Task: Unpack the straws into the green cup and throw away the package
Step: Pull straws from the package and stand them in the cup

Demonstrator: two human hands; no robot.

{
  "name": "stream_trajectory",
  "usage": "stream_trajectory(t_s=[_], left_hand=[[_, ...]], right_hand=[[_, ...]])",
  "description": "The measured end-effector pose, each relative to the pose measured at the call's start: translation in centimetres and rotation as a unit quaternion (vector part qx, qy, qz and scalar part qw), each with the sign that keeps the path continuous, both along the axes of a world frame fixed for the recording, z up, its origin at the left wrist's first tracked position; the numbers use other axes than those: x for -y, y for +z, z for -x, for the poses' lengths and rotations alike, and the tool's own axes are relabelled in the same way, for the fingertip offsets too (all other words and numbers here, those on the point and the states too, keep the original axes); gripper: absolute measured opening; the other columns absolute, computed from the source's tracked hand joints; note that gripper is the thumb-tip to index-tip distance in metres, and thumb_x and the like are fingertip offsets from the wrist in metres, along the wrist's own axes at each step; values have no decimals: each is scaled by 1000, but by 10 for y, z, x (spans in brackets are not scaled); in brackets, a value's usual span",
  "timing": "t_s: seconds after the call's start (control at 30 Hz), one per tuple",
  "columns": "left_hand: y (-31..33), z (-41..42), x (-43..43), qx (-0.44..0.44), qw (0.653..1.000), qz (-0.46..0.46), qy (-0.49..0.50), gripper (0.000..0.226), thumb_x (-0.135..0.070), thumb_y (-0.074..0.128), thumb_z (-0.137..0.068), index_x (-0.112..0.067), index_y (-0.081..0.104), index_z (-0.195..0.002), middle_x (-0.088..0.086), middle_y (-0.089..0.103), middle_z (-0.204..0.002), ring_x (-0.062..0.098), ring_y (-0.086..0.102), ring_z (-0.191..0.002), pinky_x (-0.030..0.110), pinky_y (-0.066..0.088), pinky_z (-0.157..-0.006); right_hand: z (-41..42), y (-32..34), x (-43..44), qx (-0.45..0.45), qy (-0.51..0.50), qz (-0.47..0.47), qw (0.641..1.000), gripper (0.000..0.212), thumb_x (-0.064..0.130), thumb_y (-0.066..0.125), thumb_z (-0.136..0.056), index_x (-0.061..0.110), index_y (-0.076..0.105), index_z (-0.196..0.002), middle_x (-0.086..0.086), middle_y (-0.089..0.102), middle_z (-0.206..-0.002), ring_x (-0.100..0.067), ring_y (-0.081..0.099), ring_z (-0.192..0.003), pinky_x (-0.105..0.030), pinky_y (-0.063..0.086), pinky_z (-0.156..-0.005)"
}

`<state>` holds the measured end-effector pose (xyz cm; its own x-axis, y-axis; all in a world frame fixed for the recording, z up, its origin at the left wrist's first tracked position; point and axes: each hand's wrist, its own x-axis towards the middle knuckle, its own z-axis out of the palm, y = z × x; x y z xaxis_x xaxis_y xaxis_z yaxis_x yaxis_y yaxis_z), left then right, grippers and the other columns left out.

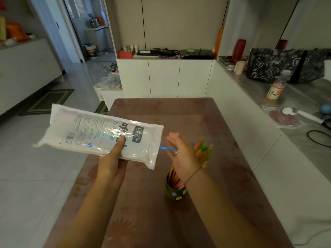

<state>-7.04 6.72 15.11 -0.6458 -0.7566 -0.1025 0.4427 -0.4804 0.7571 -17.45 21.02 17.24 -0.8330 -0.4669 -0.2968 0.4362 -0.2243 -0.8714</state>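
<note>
My left hand (112,162) grips a white plastic straw package (100,135) in the air over the table's left side, thumb on top, the open end pointing right. A blue straw (167,148) sticks out of that end, and my right hand (180,154) pinches it. Behind that hand stand several coloured straws (203,152), slanting up out of the green cup (174,191). The cup stands upright on the table, partly hidden by my right wrist.
The brown table (223,185) runs forward to white cabinets (164,77). On the right, a grey counter (304,108) holds a drink bottle (276,88), a dark patterned bag (279,65) and cables. Tiled floor (35,167) with a green mat (48,102) lies to the left.
</note>
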Motion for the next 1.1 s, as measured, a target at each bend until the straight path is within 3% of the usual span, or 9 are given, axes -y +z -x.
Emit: stream_trajectory(t_s=[0.1, 0.17, 0.3, 0.4, 0.5, 0.63, 0.8, 0.9, 1.1], left_hand=[[1, -5, -3, 49, 997, 57, 4, 56, -18, 77, -72, -20, 58, -125, 3, 71, -117, 18, 69, -104, 29, 58, -73], [-2, -8, -7, 67, 994, 89, 2, 58, -21, 80, -68, -22, 60, -123, 3, 72, -115, 18, 69, -102, 29, 58, -73], [0, -11, -14, 96, 986, 135, 5, 46, -30, 83, -58, -32, 70, -102, -1, 74, -106, 19, 71, -97, 34, 59, -73], [4, -14, -14, 98, 983, 151, 13, 40, -31, 83, -56, -36, 72, -95, -3, 75, -105, 20, 71, -96, 39, 57, -76], [6, -16, -11, 93, 986, 137, 33, 41, -27, 80, -60, -36, 68, -99, -5, 74, -105, 19, 71, -96, 39, 59, -74], [-7, -20, -2, 87, 995, 24, 53, 38, -14, 74, -76, -26, 61, -110, 4, 72, -112, 20, 71, -97, 37, 61, -75], [-24, -21, 4, 55, 994, -85, 50, 32, -6, 63, -86, -19, 59, -115, 5, 70, -110, 15, 72, -87, 31, 60, -63], [-27, -19, 2, 29, 991, -122, 39, 35, -5, 60, -88, -19, 55, -121, 2, 74, -100, 14, 73, -85, 31, 60, -62], [-26, -22, 7, 15, 976, -210, 48, 37, -9, 64, -87, -20, 58, -122, 1, 71, -112, 12, 72, -91, 32, 61, -70]], right_hand=[[-3, -8, 8, 149, 50, 106, 982, 37, 31, 34, -98, 9, 59, -113, -4, 63, -103, -18, 59, -92, -35, 46, -84], [-5, -15, 11, 205, 56, 126, 969, 37, 30, 35, -98, 8, 58, -118, -6, 61, -103, -19, 57, -82, -35, 48, -75], [-10, -28, 12, 250, 69, 122, 958, 23, 25, 45, -94, 12, 63, -100, -7, 58, -97, -20, 53, -81, -36, 48, -72], [-14, -32, 14, 277, 79, 124, 949, 25, 27, 46, -94, 14, 59, -78, -8, 54, -84, -20, 49, -71, -36, 49, -71], [-16, -34, 15, 287, 64, 112, 949, 27, 26, 43, -96, 12, 61, -81, -10, 61, -87, -24, 58, -80, -39, 51, -71], [-18, -35, 15, 216, 82, 69, 971, 25, 25, 43, -96, 13, 64, -89, -9, 64, -88, -22, 61, -80, -33, 54, -66], [-20, -33, 13, 27, 100, -58, 993, 18, 24, 53, -91, 12, 64, -99, -5, 61, -74, -11, 54, -56, -20, 45, -48], [-17, -31, 10, -76, 91, -75, 990, 25, 14, 56, -90, -1, 62, -109, -7, 60, -69, -10, 52, -51, -18, 45, -47], [4, -14, -14, -183, 129, -112, 968, 17, 11, 62, -85, -1, 67, -97, -3, 56, -52, -5, 51, -39, -15, 42, -41]])
